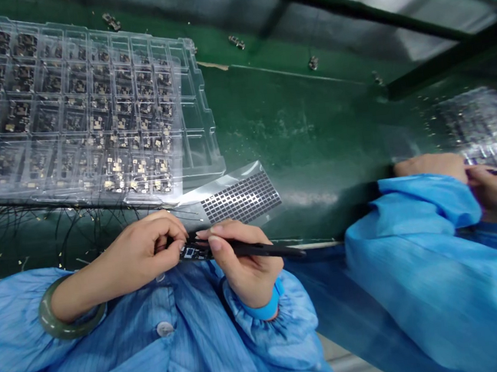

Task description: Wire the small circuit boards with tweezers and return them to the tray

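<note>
Close to the bench's front edge, my left hand (150, 246) is closed on a small dark circuit board (195, 251), gripping its left end. My right hand (245, 257) is wrapped round black tweezers (273, 248), whose tips point left over the board. The tips themselves are partly hidden by my fingers. Just beyond my hands lies a clear sheet (241, 197) with rows of small black stickers. Several thin black cables (87, 218) with tiny light ends spread over the bench to the left of my left hand.
Clear plastic trays (199, 114) with circuit boards in their pockets are stacked at the back left of the green bench (287, 128). A co-worker's hands (433, 166) work at the right, near another tray (485, 119). Several small metal parts (236, 42) sit along the back.
</note>
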{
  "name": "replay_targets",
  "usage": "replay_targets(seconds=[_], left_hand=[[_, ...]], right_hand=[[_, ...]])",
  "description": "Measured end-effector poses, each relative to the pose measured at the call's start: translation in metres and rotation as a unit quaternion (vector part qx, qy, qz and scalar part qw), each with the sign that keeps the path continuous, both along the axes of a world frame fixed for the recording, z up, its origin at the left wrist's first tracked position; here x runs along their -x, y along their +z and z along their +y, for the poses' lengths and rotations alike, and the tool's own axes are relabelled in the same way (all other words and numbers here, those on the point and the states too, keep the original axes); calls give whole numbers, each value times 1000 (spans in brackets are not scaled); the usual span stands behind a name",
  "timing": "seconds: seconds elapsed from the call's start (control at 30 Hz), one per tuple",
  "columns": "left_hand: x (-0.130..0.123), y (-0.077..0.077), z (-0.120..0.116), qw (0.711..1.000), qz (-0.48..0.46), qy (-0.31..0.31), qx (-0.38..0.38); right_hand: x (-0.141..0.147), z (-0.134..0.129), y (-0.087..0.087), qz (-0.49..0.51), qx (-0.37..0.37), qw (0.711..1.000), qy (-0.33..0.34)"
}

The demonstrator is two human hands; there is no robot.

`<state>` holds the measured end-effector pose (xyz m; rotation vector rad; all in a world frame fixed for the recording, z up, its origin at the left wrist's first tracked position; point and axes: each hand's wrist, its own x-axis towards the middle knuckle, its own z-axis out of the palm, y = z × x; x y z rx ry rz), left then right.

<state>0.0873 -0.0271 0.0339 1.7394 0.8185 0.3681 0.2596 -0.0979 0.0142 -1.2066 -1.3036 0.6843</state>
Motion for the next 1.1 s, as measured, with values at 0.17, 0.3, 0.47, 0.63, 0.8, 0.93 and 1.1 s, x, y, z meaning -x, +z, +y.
replay_targets(seconds=[0.17,0.3,0.47,0.63,0.8,0.93,1.1], left_hand=[[1,-3,0,1000,-12,3,-7],[2,-3,-2,999,-40,8,-9],[6,-2,-6,996,-69,35,-33],[8,1,-11,991,-84,69,-81],[10,-1,-15,984,-102,83,-123],[13,-2,-15,973,-74,52,-213],[19,8,-9,980,-32,-43,-192]], right_hand=[[-11,5,6,-57,-36,995,76],[-16,3,3,-28,-55,996,61],[-11,-2,7,55,-27,992,-114],[-6,-6,19,-49,148,988,-10],[2,-5,24,-117,136,984,-1],[5,-4,28,-156,77,985,6],[7,-8,31,-227,-6,973,38]])
